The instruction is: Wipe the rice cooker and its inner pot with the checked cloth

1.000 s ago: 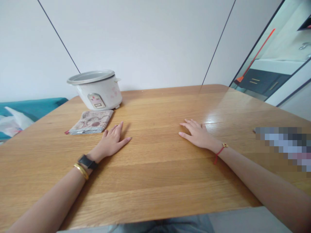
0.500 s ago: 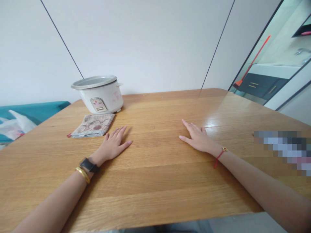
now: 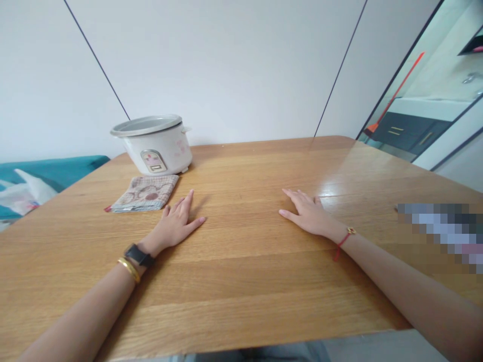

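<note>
Both my hands lie flat, palms down, on a wooden table [image 3: 249, 281]. My left hand [image 3: 174, 225] has its fingers stretched out and holds nothing; its fingertips rest just right of a folded patterned cloth [image 3: 145, 193]. A black watch and a gold bangle are on that wrist. My right hand [image 3: 307, 212] is also open and empty, with a red string bracelet at the wrist. Behind the cloth, at the table's far left, stands a white rice cooker [image 3: 154, 144] with no lid on it.
A white wall runs behind the table. A teal sofa [image 3: 49, 168] with a white bag on it lies to the left. At the right edge of the table is a blurred-out patch [image 3: 441, 231]. A doorway at the far right shows a kitchen counter.
The view has shifted slightly; both hands stay flat in the same places on the table.
</note>
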`<state>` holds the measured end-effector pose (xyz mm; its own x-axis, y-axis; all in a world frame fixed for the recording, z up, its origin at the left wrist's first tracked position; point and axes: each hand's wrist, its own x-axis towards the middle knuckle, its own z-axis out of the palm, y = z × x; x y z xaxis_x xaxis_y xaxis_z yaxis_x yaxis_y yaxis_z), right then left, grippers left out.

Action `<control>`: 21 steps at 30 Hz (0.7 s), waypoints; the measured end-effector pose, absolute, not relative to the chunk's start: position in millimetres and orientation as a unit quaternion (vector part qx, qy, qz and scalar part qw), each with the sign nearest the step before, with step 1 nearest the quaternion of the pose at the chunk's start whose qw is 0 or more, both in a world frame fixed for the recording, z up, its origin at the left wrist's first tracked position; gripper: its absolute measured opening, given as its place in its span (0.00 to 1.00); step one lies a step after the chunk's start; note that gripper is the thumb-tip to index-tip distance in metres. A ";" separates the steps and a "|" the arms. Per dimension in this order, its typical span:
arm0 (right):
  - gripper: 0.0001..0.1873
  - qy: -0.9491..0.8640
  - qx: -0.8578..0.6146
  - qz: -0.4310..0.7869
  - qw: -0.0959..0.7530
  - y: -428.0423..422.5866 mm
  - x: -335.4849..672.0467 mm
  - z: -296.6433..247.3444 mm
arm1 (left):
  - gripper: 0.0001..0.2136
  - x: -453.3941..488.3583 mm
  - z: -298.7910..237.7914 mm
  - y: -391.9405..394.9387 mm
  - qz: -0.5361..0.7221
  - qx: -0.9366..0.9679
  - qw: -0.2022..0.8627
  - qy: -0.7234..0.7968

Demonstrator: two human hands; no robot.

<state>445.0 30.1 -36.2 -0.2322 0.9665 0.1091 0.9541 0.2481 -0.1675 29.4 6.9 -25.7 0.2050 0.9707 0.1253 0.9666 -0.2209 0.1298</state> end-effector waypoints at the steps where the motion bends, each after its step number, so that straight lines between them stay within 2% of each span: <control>1: 0.42 -0.783 -0.613 0.032 0.102 30.0 444.8 -36.2 | 0.45 29.6 -25.2 6.8 0.090 0.776 0.012 0.624; 3: 0.41 -0.782 -0.613 0.030 0.110 29.9 444.9 -36.2 | 0.45 30.2 -23.9 6.5 0.088 0.776 0.016 0.625; 8: 0.34 -0.788 -0.608 0.037 0.090 30.1 445.4 -35.1 | 0.35 34.3 -17.6 4.4 0.050 0.772 0.031 0.632; 15: 0.34 -0.789 -0.604 0.045 0.098 29.9 445.5 -34.3 | 0.43 35.0 -17.4 3.8 0.079 0.769 0.026 0.633; 21: 0.37 -0.786 -0.606 0.038 0.121 31.0 446.2 -37.8 | 0.43 34.5 -18.4 4.2 0.082 0.767 0.030 0.636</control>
